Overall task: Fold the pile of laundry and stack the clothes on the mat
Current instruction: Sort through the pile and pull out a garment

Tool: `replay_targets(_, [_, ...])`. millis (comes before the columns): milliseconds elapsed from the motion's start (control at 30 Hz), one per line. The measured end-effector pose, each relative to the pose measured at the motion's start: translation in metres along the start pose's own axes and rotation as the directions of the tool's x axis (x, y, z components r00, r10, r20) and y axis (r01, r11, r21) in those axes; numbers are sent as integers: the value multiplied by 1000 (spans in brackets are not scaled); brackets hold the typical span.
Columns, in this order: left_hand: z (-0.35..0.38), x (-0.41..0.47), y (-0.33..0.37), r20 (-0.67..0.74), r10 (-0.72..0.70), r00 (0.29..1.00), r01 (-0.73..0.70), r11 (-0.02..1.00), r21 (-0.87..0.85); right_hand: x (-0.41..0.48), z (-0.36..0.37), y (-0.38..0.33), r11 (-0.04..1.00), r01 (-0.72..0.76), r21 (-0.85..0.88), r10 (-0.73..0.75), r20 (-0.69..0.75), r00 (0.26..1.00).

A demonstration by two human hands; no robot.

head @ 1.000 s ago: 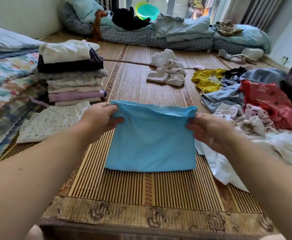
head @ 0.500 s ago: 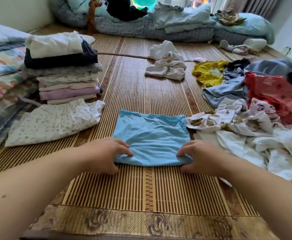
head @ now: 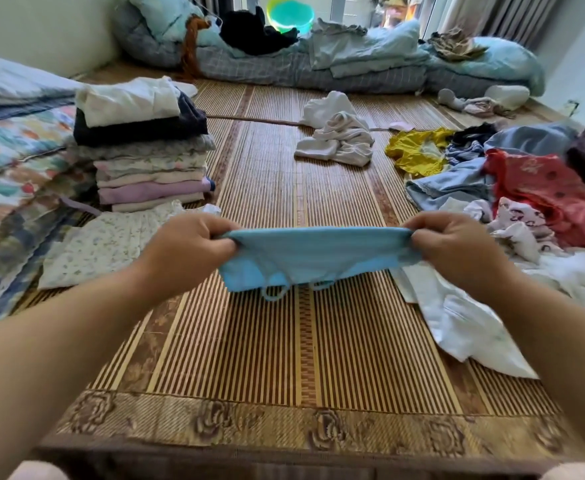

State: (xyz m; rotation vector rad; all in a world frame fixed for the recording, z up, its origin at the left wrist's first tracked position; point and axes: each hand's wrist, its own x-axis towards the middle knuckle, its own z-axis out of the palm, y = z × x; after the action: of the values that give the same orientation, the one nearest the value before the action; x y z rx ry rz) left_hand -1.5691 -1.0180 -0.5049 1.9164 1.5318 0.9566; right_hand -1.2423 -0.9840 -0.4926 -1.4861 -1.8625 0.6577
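the fingers of the left hand (head: pixel 188 249) and right hand (head: pixel 452 247) are curled tight on the two ends of a folded blue garment (head: pixel 313 259), holding it stretched just above the woven mat (head: pixel 301 341). a stack of folded clothes (head: pixel 145 147) stands to the left, and the loose laundry pile (head: pixel 526 202) lies to the right.

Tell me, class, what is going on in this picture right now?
A person is folding laundry on a woven mat. The left hand and right hand each grip one end of a light blue garment, holding it stretched just above the mat. A stack of folded clothes stands to the left; an unfolded pile lies to the right.
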Motion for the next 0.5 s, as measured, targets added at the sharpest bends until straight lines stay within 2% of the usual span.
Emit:
replay_targets(133, [-23,0,25,-147,45,988,-88,950,-298,-1,-22,-28,948,-8,319,17,-25,1000])
replay_targets(200, [-29,6,29,-152,-28,988,-51,867,-497,4,-29,-37,901,-38,432,61,-39,997])
replay_targets(267, [-31,15,25,-131,-136,982,30,797,-603,10,-29,-39,864,-68,499,105,-46,993])
replay_targets(400, [-17,30,1,-59,-249,967,172,804,-569,27,-6,-22,878,-172,447,208,-33,978])
replay_targets(500, [2,39,-22,-79,-320,944,247,845,-474,33,17,0,900,-244,361,262,-1,965])
